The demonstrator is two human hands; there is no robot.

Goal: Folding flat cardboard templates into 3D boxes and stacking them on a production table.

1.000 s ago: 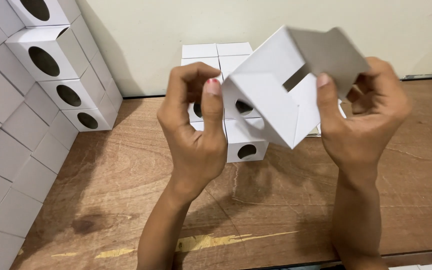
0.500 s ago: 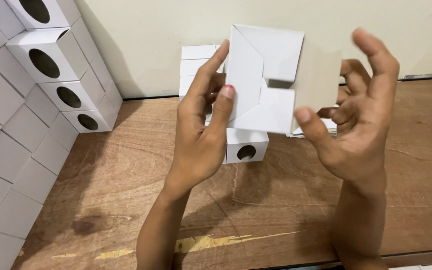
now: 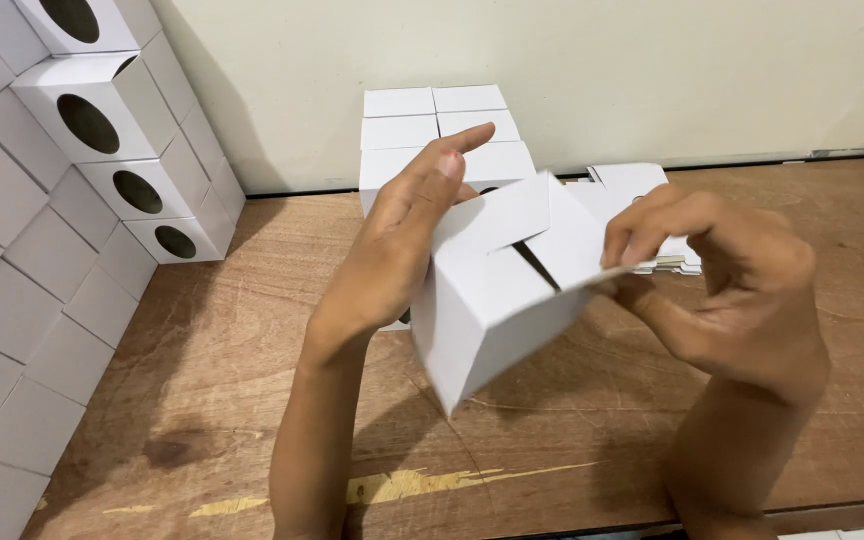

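Note:
I hold a white cardboard box (image 3: 492, 310) in mid-air above a wooden table (image 3: 232, 400). My left hand (image 3: 402, 240) grips its left side, with the fingers resting on a top flap. My right hand (image 3: 712, 270) pinches the edge of another top flap on the box's right side. The flaps lie partly folded over the top, with a dark gap between them. Behind the box, a stack of finished white boxes (image 3: 432, 125) stands against the wall.
A tall pile of white boxes with round holes (image 3: 102, 130) fills the left side. Flat white cardboard blanks (image 3: 632, 185) lie on the table behind my right hand. A pale wall closes the back of the table.
The box has come down and turned, so its top flaps now face up. My right hand went from spread open to pinching a flap; my left hand moved over the top.

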